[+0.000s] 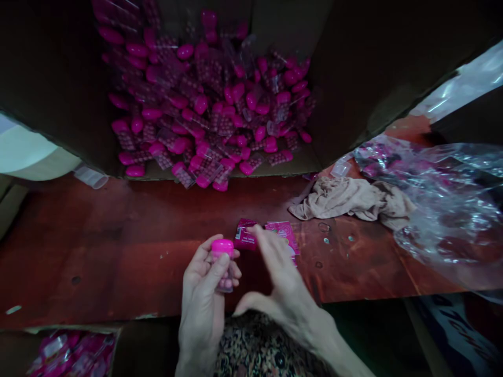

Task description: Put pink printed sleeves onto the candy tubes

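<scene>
Upright in my left hand (205, 280) is a small clear bottle with a bright pink cap (222, 247); pinkish balls show through its wall. The thumb lies across its front and the fingers wrap behind it. My right hand (281, 277), slightly blurred, is open with thumb and fingers spread, a short way right of the bottle and apart from it. Its fingertips pass over pink printed labels (283, 233) on the red table. A folded pink label (245, 234) lies just beyond the bottle.
A large cardboard box (346, 78) lies open toward me, heaped with pink-capped bottles (220, 123). To the right are a crumpled cloth (346, 199) and clear plastic bags (448, 204). An empty clear container (91, 176) lies left on the table (98, 246). Below, a box holds pink packets (74, 353).
</scene>
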Motion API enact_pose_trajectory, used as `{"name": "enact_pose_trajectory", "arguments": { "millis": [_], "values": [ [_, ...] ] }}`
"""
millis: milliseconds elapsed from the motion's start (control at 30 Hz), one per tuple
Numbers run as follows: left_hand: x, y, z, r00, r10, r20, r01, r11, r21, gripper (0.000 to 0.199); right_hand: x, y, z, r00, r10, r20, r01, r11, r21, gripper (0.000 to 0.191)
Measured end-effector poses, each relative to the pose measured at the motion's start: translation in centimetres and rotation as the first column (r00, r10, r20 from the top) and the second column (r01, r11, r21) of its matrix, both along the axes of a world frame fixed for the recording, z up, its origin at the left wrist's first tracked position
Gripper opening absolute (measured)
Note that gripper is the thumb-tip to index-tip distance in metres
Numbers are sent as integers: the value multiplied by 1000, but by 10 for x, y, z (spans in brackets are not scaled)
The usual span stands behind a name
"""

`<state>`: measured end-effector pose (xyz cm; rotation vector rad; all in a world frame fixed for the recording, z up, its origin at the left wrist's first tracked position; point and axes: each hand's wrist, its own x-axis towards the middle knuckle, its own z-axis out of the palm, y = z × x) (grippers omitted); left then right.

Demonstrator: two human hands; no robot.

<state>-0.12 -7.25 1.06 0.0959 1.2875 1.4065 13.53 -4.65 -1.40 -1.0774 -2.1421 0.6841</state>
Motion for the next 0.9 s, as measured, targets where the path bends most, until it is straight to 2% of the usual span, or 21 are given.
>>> {"name": "enact_pose_trajectory", "arguments": {
  "millis": [33,100,167,267,400,467,600,733,833,900],
  "values": [
    [-2,2,-2,1000,21,-9,-21,1000,-7,39,10,4,-2,991,-132,10,132,991,6,77],
    [-4,4,-6,999,41,-10,-41,999,-15,43,29,14,-9,913,-406,36,406,914,9,48],
    [-4,4,-9,1000,24,10,-24,1000,-7,44,40,22,-19,862,-495,110,500,865,-29,41],
    [2,4,-10,1000,-15,23,15,1000,13,43,43,28,-32,850,-506,147,523,844,-119,37],
    [11,7,-11,999,-34,-6,34,999,-15,40,37,26,-36,784,-620,20,594,742,-311,29],
    [12,8,-13,999,-28,-28,27,999,-22,39,36,25,-34,751,-661,-17,615,708,-348,27],
    [8,10,-16,997,24,-76,-25,1000,-13,39,40,23,-35,740,-668,-80,602,711,-365,23],
    [3,11,-14,997,43,-65,-43,999,-2,42,40,22,-33,735,-657,-165,587,740,-329,18],
    [7,12,-11,998,-28,54,27,999,26,39,36,20,-20,695,-664,-276,569,742,-354,13],
    [14,13,-10,984,-101,146,91,993,72,28,31,18,-8,664,-664,-344,502,737,-454,13]
  ]
}}
